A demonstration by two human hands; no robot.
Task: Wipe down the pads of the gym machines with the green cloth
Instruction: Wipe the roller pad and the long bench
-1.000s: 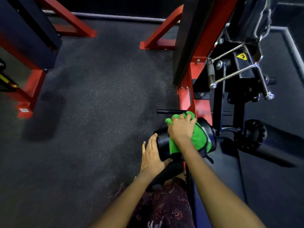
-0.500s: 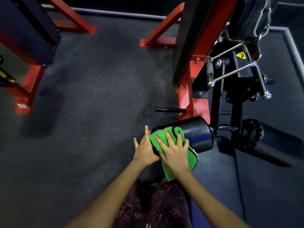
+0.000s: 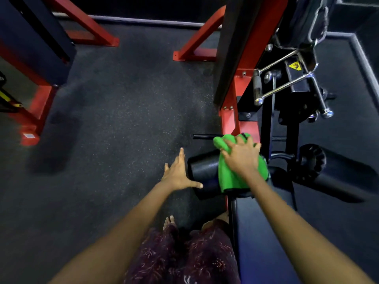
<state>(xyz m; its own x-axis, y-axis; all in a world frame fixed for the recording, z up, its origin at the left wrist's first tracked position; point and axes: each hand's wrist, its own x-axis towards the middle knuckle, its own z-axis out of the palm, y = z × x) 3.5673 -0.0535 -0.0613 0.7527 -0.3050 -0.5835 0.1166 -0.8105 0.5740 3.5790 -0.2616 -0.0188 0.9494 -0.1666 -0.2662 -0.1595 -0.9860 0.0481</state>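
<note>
A black roller pad [image 3: 202, 169] sticks out to the left of the red and black machine, just beyond the dark seat pad [image 3: 264, 232]. The green cloth [image 3: 227, 175] is draped over the roller's top. My right hand [image 3: 242, 156] presses flat on the cloth, fingers spread toward the machine's post. My left hand [image 3: 178, 173] is open with fingers apart against the roller's left end, thumb touching its lower edge. A second black roller pad [image 3: 340, 171] lies to the right of the post.
The red upright [image 3: 229, 121] and a short black peg [image 3: 205, 136] stand just behind the cloth. Chrome cable handles [image 3: 287, 87] hang at upper right. Another red-framed machine [image 3: 34, 107] stands at far left across the speckled rubber floor [image 3: 114, 119]. My bare foot [image 3: 169, 221] shows below.
My right hand has slid the cloth from the roller's near left end up and to the right over its top. My left hand moved away from the cloth to the roller's end.
</note>
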